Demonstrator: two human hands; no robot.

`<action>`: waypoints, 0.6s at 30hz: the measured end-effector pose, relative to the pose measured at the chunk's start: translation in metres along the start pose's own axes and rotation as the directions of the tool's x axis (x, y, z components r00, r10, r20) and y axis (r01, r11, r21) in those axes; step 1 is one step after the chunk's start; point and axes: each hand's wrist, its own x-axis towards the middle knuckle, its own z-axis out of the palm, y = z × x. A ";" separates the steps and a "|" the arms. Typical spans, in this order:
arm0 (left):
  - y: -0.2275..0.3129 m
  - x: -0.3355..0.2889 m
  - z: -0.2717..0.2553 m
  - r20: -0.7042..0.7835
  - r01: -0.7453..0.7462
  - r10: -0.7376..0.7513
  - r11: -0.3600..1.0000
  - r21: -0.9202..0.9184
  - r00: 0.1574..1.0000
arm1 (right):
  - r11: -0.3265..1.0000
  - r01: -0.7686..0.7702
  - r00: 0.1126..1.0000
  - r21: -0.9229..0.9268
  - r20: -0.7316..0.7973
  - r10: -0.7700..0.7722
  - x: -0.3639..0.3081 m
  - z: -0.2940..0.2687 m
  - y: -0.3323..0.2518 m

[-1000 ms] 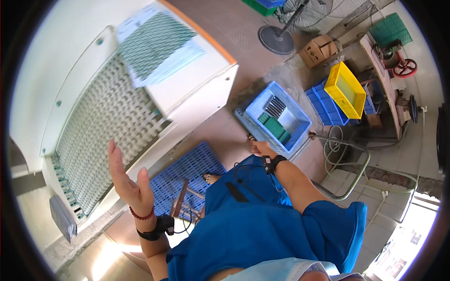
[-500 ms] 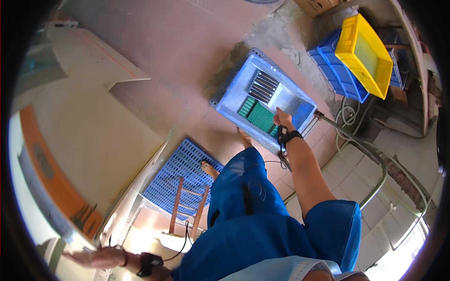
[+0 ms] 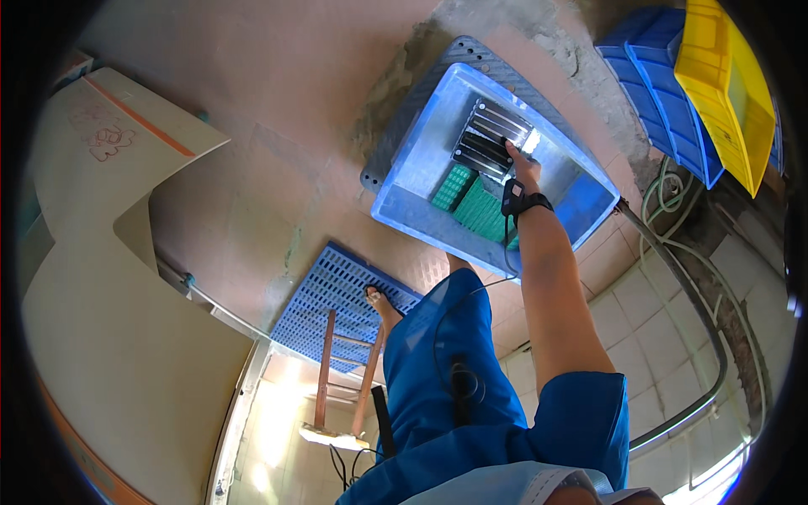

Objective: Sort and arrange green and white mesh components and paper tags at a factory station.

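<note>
My right hand reaches down into a light blue plastic bin, a black watch-like device strapped at its wrist. Its fingers are bent together at the right end of a row of black bars, closed on one of them as far as I can make out. The fingertips are partly hidden by the hand. Beside the bars, toward me, lie green slotted blocks, packed in the same bin. My left hand is out of the picture.
The bin stands on a dark grey pallet. Yellow and blue crates lean at the far right, near a hose and a metal pipe. A blue slatted mat and wooden stool are left, by a beige panel.
My right hand has moved farther into the bin, from beside the green blocks to the black bars. My left hand has left the picture. The whole view has shifted, with the bin appearing larger.
</note>
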 end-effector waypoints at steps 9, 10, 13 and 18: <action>-0.005 0.002 -0.006 -0.010 0.126 -0.134 0.952 -0.280 0.991 | 0.998 0.057 0.998 0.030 0.013 -0.058 0.037 -0.002 0.014; -0.010 0.002 -0.008 -0.013 0.133 -0.142 0.951 -0.280 0.990 | 0.998 0.062 0.998 0.024 0.011 -0.063 0.042 -0.005 0.013; -0.012 0.006 -0.010 0.459 0.455 -0.034 -0.091 -0.886 0.888 | 0.996 -0.034 0.997 0.081 0.068 0.028 0.018 0.000 0.008; 0.002 0.001 0.003 0.027 0.220 -0.239 0.834 -0.506 0.971 | 0.997 -0.077 0.996 0.025 0.042 0.076 0.000 -0.007 -0.009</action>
